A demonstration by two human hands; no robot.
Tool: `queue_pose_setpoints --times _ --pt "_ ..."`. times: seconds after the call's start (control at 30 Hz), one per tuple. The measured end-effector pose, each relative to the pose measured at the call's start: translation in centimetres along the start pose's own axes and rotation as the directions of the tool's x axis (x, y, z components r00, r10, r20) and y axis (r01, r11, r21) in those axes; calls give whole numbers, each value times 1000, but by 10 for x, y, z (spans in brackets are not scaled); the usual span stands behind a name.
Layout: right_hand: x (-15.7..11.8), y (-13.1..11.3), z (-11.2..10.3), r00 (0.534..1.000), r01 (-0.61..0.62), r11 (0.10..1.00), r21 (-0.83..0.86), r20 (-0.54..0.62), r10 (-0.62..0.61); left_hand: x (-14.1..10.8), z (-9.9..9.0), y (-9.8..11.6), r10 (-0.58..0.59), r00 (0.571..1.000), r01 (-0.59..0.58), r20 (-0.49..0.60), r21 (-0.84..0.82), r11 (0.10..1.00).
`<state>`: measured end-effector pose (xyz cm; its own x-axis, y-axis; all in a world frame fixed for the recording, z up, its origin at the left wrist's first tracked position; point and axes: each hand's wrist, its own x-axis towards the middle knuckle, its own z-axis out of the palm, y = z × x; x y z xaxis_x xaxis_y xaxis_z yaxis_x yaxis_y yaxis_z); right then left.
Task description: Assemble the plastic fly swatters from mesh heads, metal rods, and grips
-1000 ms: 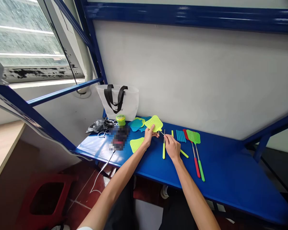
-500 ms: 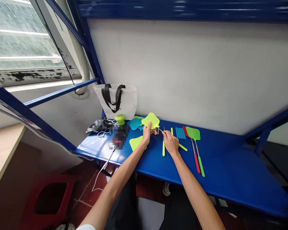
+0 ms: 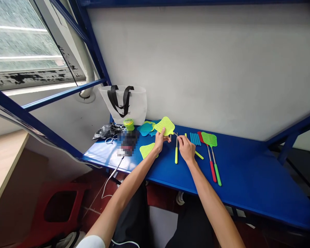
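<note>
My left hand (image 3: 160, 140) is closed on a yellow-green fly swatter head (image 3: 166, 126), thumb on its face. My right hand (image 3: 186, 148) pinches a thin metal rod (image 3: 176, 134) at the neck of that head; whether the rod is seated in it I cannot tell. Below my left hand lies another yellow-green swatter head (image 3: 146, 150). Between the hands and past the right one are a yellow handle with a metal rod (image 3: 176, 155) and another yellow handle (image 3: 199, 155), partly hidden. Right of them lie several blue handles (image 3: 195, 139).
A green fly swatter (image 3: 215, 162) and a red one (image 3: 211, 165) lie right on the blue table (image 3: 258, 172). Blue swatter heads (image 3: 145, 129) lie at the back, beside a green-lidded tub (image 3: 129, 124) and a white bag (image 3: 136, 103). Scissors (image 3: 109, 140) and a black plastic bag (image 3: 105, 131) are left.
Both hands have shifted slightly right relative to the table, with the swatter head and rod still held between them. The camera view has tilted down a little.
</note>
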<state>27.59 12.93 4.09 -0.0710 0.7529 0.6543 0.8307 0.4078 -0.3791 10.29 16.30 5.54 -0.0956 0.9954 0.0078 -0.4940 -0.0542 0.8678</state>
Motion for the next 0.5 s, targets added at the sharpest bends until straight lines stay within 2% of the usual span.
queue_pose_setpoints --times 0.2,0.33,0.5 --pt "1 0 -3 1000 -14 999 34 -16 14 -2 2 8 -22 995 18 97 48 999" --pt "1 1 -5 1000 -18 1000 23 -15 19 0 0 5 21 984 -37 178 87 996" --pt "1 2 -6 1000 9 1000 18 -1 -9 1 -1 3 11 981 -38 195 134 990"
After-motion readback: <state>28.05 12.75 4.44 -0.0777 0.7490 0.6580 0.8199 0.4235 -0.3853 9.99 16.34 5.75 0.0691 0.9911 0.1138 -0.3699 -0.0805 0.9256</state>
